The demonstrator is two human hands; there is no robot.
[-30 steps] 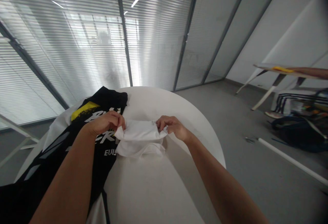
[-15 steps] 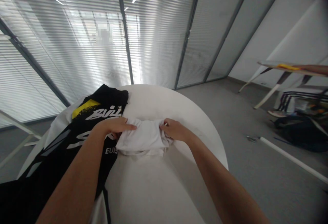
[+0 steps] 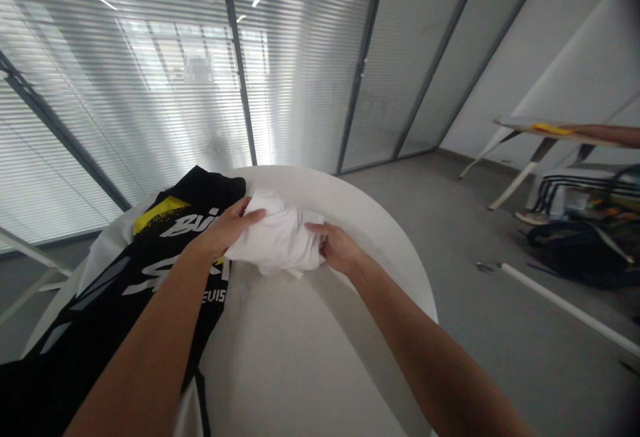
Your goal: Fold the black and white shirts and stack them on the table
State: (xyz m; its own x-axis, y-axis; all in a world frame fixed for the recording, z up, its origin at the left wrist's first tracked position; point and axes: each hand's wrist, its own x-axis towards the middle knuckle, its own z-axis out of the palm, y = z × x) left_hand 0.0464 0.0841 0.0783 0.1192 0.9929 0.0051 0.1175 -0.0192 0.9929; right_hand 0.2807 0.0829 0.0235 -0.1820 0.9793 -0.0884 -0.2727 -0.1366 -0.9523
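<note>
White cloth garment point(image 3: 275, 237), light, limp and soft, best taken by its bunched sides, lying at 12 o'clock on a round white table point(image 3: 370, 224) beside a black printed jersey point(image 3: 150, 277), grasped at 9 o'clock by the left hand point(image 3: 225, 227) and at 3 o'clock by the right hand point(image 3: 337, 247).

The left arm point(image 3: 135, 337) and the right arm point(image 3: 430, 350) are bare, with smooth skin up to the wrists. Each arm is wide near the bottom and gets thin at the wrist. The left hand point(image 3: 223, 229) and the right hand point(image 3: 337, 248) have plain bare fingers.
</note>
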